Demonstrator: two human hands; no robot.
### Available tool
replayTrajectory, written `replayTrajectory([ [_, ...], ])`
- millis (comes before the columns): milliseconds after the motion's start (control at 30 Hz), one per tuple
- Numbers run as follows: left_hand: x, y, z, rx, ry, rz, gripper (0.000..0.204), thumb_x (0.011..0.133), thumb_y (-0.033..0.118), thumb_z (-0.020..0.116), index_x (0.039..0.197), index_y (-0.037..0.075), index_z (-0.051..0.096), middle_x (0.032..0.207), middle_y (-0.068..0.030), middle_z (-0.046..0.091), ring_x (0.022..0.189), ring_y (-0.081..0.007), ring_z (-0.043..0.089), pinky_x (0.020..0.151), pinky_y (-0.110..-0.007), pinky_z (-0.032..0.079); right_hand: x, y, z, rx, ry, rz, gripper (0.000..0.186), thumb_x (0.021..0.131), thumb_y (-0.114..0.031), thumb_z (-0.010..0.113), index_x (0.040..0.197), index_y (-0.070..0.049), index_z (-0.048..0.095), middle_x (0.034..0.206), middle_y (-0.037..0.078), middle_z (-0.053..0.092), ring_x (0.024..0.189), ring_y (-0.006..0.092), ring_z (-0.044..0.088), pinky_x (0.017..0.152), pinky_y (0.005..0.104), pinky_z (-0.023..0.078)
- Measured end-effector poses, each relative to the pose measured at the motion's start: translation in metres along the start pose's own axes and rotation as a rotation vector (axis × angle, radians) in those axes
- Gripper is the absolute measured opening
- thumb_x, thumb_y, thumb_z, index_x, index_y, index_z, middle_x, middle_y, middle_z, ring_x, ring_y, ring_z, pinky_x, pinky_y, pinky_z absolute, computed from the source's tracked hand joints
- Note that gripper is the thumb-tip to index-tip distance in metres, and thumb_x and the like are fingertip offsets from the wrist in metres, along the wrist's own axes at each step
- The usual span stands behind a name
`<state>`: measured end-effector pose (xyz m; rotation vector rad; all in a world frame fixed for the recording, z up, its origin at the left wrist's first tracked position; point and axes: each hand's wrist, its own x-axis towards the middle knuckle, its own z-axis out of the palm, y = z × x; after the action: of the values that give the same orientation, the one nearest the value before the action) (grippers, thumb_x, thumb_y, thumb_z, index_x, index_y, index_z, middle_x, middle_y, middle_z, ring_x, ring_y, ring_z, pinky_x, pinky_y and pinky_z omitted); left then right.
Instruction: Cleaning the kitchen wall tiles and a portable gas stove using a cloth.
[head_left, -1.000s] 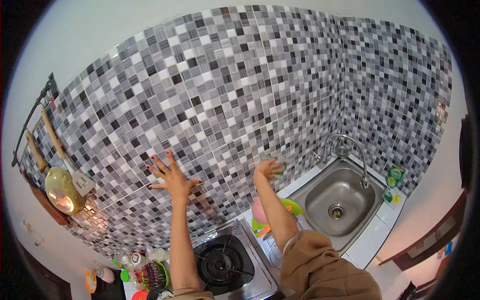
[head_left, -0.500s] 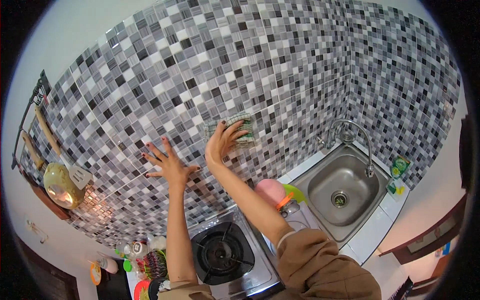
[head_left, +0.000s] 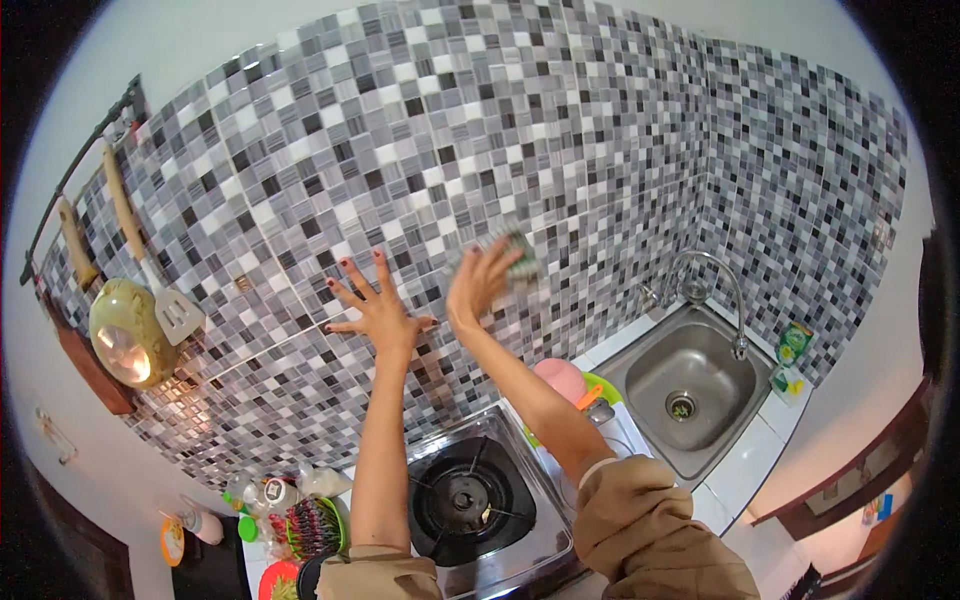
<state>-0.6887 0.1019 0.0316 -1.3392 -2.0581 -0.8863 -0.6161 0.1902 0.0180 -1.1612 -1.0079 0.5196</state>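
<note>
My left hand (head_left: 383, 318) is spread flat against the grey, black and white tiled wall (head_left: 330, 170), its fingers wide apart and nothing in it. Higher and to its right, my right hand (head_left: 480, 288) presses a green-and-white checked cloth (head_left: 522, 262) to the tiles. Both the cloth and the fingertips on it are slightly blurred by motion, and part of the cloth is hidden under the hand. Below my forearms sits a gas stove (head_left: 548, 540) with a black burner (head_left: 465, 498).
On the right are a steel sink (head_left: 650, 400) and its curved faucet (head_left: 740, 300), with a green packet (head_left: 793, 343) beside them. A pink bowl (head_left: 560, 379) stands by the stove. A slotted spatula (head_left: 178, 315) and a pan (head_left: 125, 330) hang left. Bottles (head_left: 280, 494) crowd the lower left.
My right hand has slid the cloth to the right along the tiles. My left hand remains spread on the wall, and the whole view has shifted slightly.
</note>
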Motion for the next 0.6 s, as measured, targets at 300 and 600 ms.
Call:
replayTrajectory([
  [300, 0.000, -0.004, -0.004, 0.015, -0.028, -0.021, 0.134, 0.033, 0.043, 0.087, 0.143, 0.034, 0.011, 0.150, -0.0090, -0.012, 0.135, -0.0412, -0.010, 0.083, -0.082, 0.007, 0.045, -0.098, -0.009, -0.166, -0.002, -1.227, 0.045, 0.087, -0.033, 0.050, 0.129, -0.019, 0.043, 0.148, 0.016, 0.012, 0.133, 0.0486, 0.004, 0.100, 0.0672, 0.006],
  [600, 0.000, -0.009, 0.004, 0.044, -0.032, -0.013, 0.132, 0.035, 0.045, 0.086, 0.143, 0.033, 0.011, 0.150, -0.0096, -0.009, 0.135, -0.0420, -0.010, 0.082, -0.083, 0.006, 0.016, -0.139, 0.033, -0.230, 0.062, -1.096, 0.053, 0.090, -0.033, 0.043, 0.140, -0.021, 0.030, 0.149, 0.007, 0.015, 0.137, 0.0371, 0.007, 0.109, 0.0542, 0.002],
])
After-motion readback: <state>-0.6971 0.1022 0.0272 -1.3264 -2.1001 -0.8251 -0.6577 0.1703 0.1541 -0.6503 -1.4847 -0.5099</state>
